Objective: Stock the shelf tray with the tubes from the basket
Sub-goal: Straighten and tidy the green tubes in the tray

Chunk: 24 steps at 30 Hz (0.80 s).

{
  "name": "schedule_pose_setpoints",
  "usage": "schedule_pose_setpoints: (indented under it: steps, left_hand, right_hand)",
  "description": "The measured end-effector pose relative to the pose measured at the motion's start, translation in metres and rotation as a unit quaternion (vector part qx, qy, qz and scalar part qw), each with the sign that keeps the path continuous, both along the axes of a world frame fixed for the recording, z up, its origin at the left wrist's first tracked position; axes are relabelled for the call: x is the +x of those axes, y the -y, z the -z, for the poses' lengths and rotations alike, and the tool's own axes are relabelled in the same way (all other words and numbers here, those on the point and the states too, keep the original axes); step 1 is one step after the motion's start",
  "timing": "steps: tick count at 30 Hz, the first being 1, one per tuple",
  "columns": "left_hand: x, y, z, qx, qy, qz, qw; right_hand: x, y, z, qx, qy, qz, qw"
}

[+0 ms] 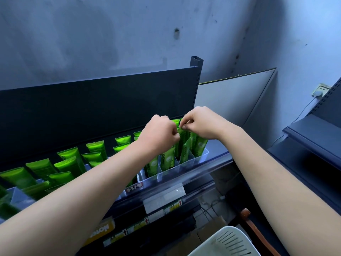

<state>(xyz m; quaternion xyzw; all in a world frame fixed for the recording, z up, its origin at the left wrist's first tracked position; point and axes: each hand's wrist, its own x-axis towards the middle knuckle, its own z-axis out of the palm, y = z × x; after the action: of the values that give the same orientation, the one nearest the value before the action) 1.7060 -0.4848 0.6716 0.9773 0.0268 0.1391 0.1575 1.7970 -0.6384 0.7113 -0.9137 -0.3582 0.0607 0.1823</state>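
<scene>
A clear plastic shelf tray [201,157] with dividers runs along the dark shelf and holds several green tubes [96,147] standing upright. Both hands meet over its right end. My right hand [200,123] pinches the top edge of a green tube [185,148] that stands tilted in one of the right compartments. Just to its left, my left hand [159,133] has its fingers curled at the top of the same cluster of tubes; which tube it holds is hidden. The white slatted basket [225,242] sits low at the bottom right, its inside out of view.
The shelf's dark back panel [103,100] rises behind the tray, with an upright post [196,71] at its right end. Price labels [166,198] hang on the front rail. Another dark shelf unit [313,145] stands at the right. Cardboard and cables lie on the floor below.
</scene>
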Motion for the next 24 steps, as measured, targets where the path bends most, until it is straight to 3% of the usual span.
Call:
schedule_pose_setpoints:
  steps: [5, 11, 24]
  left_hand:
    - [0.0, 0.003, 0.004, -0.006, 0.004, 0.027, 1.0]
    - [-0.005, -0.007, 0.003, -0.005, -0.064, 0.026, 0.998]
    - [-0.01, -0.02, -0.002, -0.053, -0.047, 0.0, 0.997]
  right_hand:
    - [-0.001, -0.004, 0.006, -0.022, 0.013, 0.011, 1.0]
    - [-0.004, -0.012, 0.01, -0.048, 0.045, 0.029, 0.997]
    - [-0.012, -0.031, 0.018, -0.084, 0.047, 0.039, 0.995]
